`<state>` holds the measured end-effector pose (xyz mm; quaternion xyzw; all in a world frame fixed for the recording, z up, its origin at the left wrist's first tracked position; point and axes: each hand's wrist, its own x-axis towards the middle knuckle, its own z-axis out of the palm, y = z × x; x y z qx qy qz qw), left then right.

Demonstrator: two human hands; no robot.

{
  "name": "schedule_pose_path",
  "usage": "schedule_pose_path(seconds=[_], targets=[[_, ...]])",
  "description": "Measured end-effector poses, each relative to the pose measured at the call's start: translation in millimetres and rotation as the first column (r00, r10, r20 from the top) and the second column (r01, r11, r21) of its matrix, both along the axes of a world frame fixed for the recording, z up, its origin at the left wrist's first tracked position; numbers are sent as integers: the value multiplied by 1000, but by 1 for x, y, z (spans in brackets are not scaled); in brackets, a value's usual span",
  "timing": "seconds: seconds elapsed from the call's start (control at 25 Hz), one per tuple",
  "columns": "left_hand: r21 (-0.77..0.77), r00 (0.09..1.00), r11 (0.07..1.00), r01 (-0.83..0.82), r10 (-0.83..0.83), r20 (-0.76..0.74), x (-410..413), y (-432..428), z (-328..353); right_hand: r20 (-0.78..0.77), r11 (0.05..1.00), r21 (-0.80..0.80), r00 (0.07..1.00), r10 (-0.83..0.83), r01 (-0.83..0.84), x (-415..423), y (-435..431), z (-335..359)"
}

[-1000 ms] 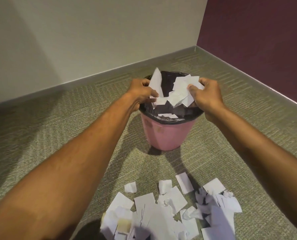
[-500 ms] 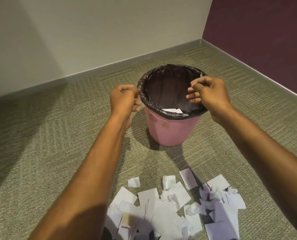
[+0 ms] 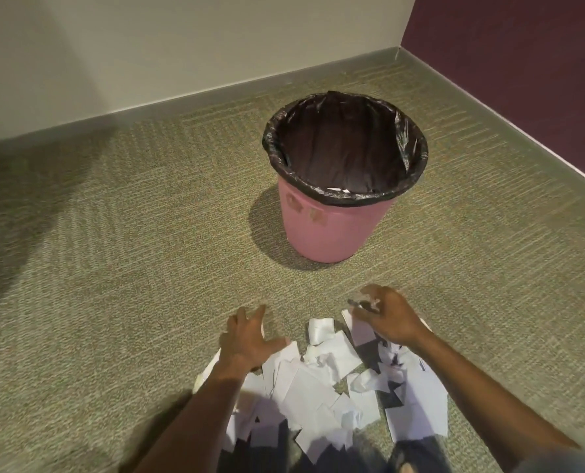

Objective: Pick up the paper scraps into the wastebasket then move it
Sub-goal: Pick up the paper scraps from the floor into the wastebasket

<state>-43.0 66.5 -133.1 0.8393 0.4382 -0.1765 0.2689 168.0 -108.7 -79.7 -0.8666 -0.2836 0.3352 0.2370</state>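
Carpet [image 3: 113, 268] floor, corner of the room. Pink wastebasket [image 3: 332, 230] with a black liner [image 3: 345, 155] stands upright on it, mouth open — a sliver of white paper shows just inside the near rim, the rest of the inside can't be seen.

Paper scraps [image 3: 318, 394] lie in a loose heap on the carpet on the near side of the wastebasket, well apart from it, bare carpet between. Still a big pile, so the task looks early to mid; the move of the wastebasket is not yet due.

Step in hand, as I judge it: gather another load. Best done by bringing both hands in from the two sides of the heap and sweeping inward, palms low to the carpet, pressing the pieces together so the flat ones don't slip out, then lifting the bunch as one and letting go only over the liner's mouth. Small strays at the edges are easier raked into the heap first.

Left hand [image 3: 250, 339] — fingers spread wide, palm down at the heap's left-far edge, touching or just above the top pieces, gripping nothing I can see.

Right hand [image 3: 386, 315] — fingers curled, at the heap's right-far edge over a scrap; blurred, so can't tell if it has pinched one.
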Motion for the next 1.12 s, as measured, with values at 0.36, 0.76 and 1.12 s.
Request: schedule_pose_path(seconds=[0.36, 0.76, 1.12], targets=[[-90, 960, 961, 263, -270, -80, -16, -36, 1, 149, 877, -274, 883, 445, -395, -50, 32, -58], [57, 931, 996, 69, -85, 356, -19, -55, -3, 395, 771, -362, 663, 636, -524, -84, 22, -57], [-160, 982, 986, 46, -15, 190, -1, -25, 1, 171, 945, -74, 929, 328, -320, -56, 19, -51]])
